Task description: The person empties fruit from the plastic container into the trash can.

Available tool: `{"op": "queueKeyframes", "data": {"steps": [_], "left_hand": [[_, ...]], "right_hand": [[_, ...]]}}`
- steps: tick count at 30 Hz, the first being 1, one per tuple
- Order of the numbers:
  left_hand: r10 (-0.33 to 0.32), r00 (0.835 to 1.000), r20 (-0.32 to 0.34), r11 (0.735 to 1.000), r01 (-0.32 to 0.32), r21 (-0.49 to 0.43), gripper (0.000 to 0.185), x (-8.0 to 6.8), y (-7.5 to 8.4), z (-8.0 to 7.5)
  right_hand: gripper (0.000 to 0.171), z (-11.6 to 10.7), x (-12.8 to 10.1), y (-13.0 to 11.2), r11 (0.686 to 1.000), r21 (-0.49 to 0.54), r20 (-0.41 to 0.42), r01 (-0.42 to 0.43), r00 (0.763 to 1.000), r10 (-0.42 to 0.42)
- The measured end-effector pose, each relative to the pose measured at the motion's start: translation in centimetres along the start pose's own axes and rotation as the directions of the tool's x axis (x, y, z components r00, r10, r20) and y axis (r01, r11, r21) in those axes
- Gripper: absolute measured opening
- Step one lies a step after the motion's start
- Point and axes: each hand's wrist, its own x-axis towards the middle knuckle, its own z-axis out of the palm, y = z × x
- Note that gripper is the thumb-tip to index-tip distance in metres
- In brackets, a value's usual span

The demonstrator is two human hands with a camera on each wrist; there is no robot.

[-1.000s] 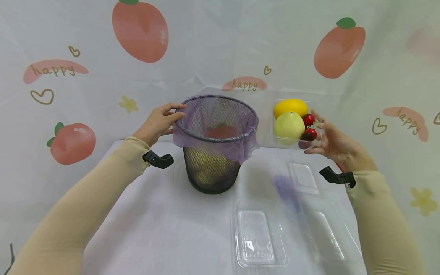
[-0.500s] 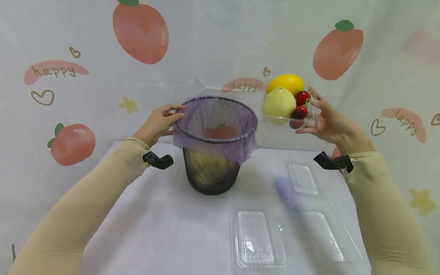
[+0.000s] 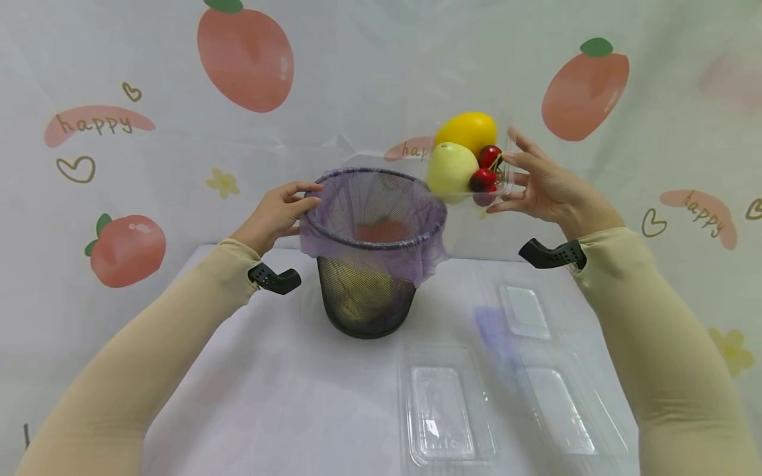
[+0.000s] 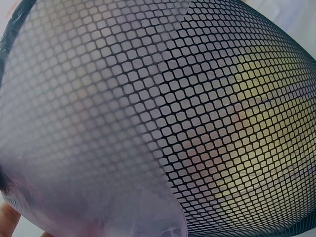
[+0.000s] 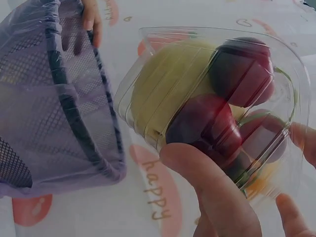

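Observation:
My left hand (image 3: 276, 213) grips the left side of the rim of a black mesh wastebasket (image 3: 366, 291), fingers over the edge. A thin purple bag (image 3: 405, 261) lines the basket and folds down over its rim. In my right hand (image 3: 550, 185) is a clear plastic box (image 5: 153, 37), tilted, just above the basket's right rim. Inside it are a yellow oval fruit (image 3: 470, 131), a pale green round fruit (image 3: 451, 170) and red cherries (image 3: 483, 178). Something yellowish (image 4: 266, 123) shows through the mesh at the basket's bottom.
Clear plastic trays lie on the white table (image 3: 268, 396): one in front (image 3: 443, 413), one to its right (image 3: 562, 410) and one behind (image 3: 526, 311). A purple blurry patch (image 3: 497, 334) lies beside them. Behind hangs a fruit-printed curtain (image 3: 357, 79).
My right hand has raised the box of fruit and carried it left, to the basket's right rim. My left hand and the basket have stayed put.

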Motion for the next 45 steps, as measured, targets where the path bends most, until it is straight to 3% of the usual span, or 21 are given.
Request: {"op": "queueKeyframes", "data": {"steps": [13,19,45], "left_hand": [[-0.001,1.000,0.002,1.000,0.001,-0.005,0.045,-0.1,0.1,0.0],[-0.005,1.000,-0.008,1.000,0.005,-0.001,0.045,0.0,0.1,0.0],[0.003,1.000,-0.011,1.000,-0.003,0.008,0.044,0.2,0.0,0.1]], "right_hand": [[0.072,1.9,2.0,-0.7,0.996,-0.051,-0.051,-0.068,0.997,0.066],[0.074,2.8,2.6,-0.7,0.988,-0.143,-0.057,-0.059,0.997,0.051],[0.078,5.5,3.7,-0.3,0.954,-0.300,-0.110,-0.012,0.994,-0.022]]}}
